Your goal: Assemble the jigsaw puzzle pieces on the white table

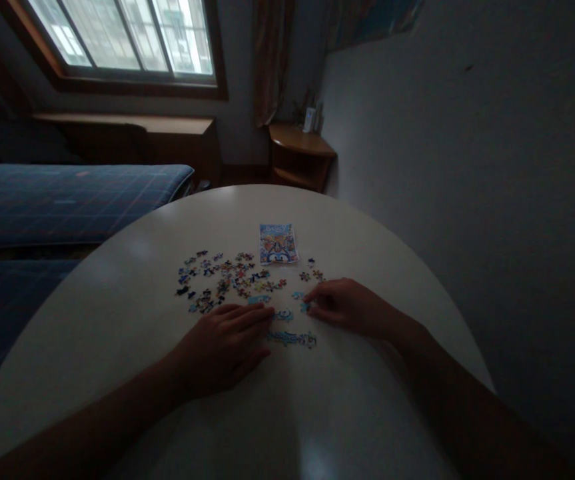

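Several loose jigsaw pieces (227, 279) lie scattered in the middle of a round white table (167, 220). A small colourful picture card (278, 243) lies just beyond them. My left hand (224, 347) rests flat on the table, fingers stretched toward a blue piece (283, 315). A short joined strip of blue pieces (292, 339) lies between my hands. My right hand (344, 308) has its fingertips curled and pinched on a small blue piece (305, 307).
A bed with a blue plaid cover (62, 200) stands to the left of the table. A grey wall (467, 167) runs close along the right. A wooden corner shelf (300, 157) and a window (127, 37) are behind.
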Demonstrator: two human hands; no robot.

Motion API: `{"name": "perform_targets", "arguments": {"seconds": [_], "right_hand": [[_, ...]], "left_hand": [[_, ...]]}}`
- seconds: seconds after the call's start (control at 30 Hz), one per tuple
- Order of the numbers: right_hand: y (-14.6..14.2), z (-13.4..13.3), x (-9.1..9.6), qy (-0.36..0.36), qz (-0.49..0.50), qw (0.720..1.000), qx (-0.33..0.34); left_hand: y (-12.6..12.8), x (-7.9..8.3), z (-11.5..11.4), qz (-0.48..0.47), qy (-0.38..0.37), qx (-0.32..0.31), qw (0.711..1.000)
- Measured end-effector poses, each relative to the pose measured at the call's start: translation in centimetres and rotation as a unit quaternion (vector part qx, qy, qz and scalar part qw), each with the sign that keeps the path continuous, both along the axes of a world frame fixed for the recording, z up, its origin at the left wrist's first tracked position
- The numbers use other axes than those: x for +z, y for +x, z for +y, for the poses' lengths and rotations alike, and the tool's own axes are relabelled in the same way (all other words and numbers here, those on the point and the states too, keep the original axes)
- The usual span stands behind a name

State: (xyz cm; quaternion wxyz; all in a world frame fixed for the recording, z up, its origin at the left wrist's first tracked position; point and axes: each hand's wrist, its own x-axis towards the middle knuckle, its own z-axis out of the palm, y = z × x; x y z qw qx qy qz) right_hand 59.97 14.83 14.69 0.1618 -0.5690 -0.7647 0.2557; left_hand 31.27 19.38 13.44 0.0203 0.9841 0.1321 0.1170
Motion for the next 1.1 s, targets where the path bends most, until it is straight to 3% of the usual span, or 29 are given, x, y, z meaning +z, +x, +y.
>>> {"name": "perform_targets", "arguments": {"seconds": [0.27,0.7,1.1], "right_hand": [[-0.1,0.0,-0.2,0.01,0.0,1.0,-0.001],[-1.2,0.2,-0.7,0.099,-0.006,0.993,0.06],[-1.4,0.2,-0.9,0.084,-0.022,0.995,0.041]], "left_hand": [[-0.1,-0.4,0.0,0.001,-0.001,0.006,1.0],[0.6,-0.7,-0.3,0.013,-0.045,-0.023,0.999],[0.7,-0.8,-0.4,0.009,-0.042,-0.018,0.999]]}}
